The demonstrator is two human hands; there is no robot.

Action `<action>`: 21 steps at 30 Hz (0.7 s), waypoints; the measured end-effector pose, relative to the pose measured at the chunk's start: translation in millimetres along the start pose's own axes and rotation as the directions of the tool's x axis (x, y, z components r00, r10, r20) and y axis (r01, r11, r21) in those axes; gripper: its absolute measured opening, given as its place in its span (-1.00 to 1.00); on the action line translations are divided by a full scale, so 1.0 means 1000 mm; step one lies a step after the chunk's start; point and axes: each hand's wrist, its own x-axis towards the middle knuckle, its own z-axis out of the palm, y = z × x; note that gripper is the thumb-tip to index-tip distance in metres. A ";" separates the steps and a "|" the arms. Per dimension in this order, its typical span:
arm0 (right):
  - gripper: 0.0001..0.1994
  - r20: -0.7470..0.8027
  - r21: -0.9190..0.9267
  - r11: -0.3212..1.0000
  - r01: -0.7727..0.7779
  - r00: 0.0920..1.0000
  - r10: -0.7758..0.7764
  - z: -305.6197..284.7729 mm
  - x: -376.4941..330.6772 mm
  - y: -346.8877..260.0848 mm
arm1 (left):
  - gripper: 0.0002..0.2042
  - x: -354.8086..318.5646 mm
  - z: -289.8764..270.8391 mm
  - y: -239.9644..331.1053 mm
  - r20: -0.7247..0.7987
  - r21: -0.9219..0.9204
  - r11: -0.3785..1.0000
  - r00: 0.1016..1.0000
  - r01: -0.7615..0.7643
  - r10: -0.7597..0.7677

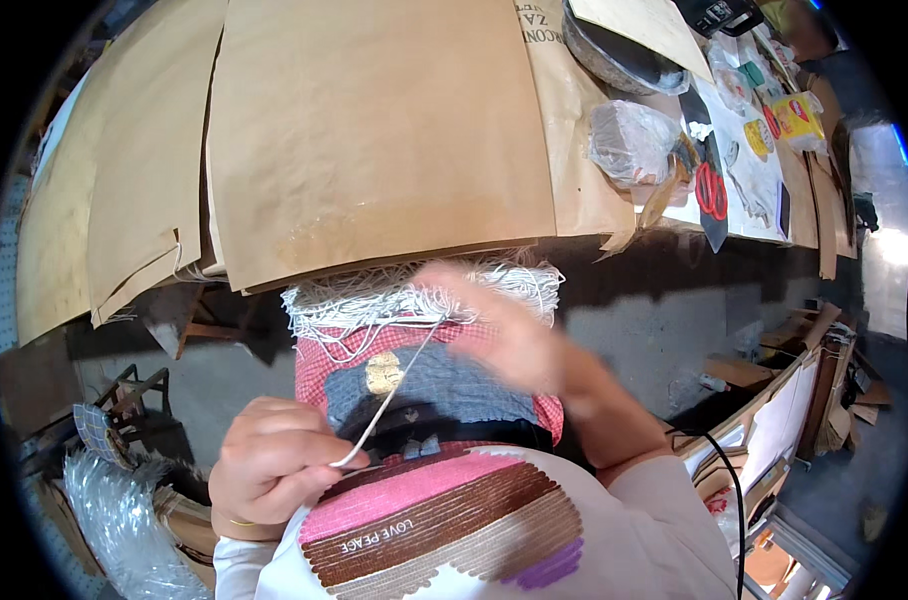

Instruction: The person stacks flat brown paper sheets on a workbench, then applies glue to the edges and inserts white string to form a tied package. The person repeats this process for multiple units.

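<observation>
Left hand (269,465), at 7 o'clock: closed, pinching a thin white cord (394,385). Bundle of loose white strings (374,300), at centre under the brown-paper tabletop (374,130) edge: mostly unworked. Right hand (494,325): blurred, grip unclear, apparently among strings.

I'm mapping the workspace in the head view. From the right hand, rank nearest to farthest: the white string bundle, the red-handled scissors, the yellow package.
1. White string bundle: directly at the blurred right hand, at the table's edge.
2. Red-handled scissors: up and to the right, on the table.
3. Yellow package: farthest, near the table's far right end.
</observation>
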 end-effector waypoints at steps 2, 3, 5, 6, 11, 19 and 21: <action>-0.72 0.355 -0.047 0.906 0.421 0.855 -0.379 0.027 0.003 0.024 | -0.82 -0.008 -0.005 0.010 -0.203 0.113 0.993 0.978 -0.030 0.053; -0.77 0.311 -0.005 0.948 0.317 0.902 -0.300 0.019 -0.001 0.020 | -0.81 -0.012 -0.011 0.013 -0.303 0.172 0.985 0.949 -0.033 0.085; -0.86 0.252 0.106 0.990 0.097 0.960 -0.121 -0.020 -0.012 -0.003 | -0.84 -0.030 -0.040 0.013 -0.311 0.503 0.864 0.929 -0.016 0.198; -0.87 0.151 0.002 0.981 0.193 0.970 -0.191 -0.039 -0.015 -0.007 | -0.86 -0.032 -0.047 0.014 -0.320 0.556 0.829 0.936 0.062 0.145; -0.86 -0.150 -0.203 0.978 -0.042 0.989 0.012 -0.104 -0.003 -0.026 | -0.88 -0.010 -0.073 -0.013 -0.467 0.561 0.745 0.881 0.361 -0.075; -0.88 -0.415 -0.208 0.931 -0.301 0.889 0.195 -0.094 0.040 0.079 | -0.91 0.010 -0.074 -0.144 -0.551 0.301 0.824 0.793 0.479 -0.260; -0.90 -0.454 -0.223 0.915 -0.336 0.866 0.207 -0.088 0.040 0.083 | -0.93 0.009 -0.071 -0.154 -0.605 0.298 0.818 0.760 0.492 -0.236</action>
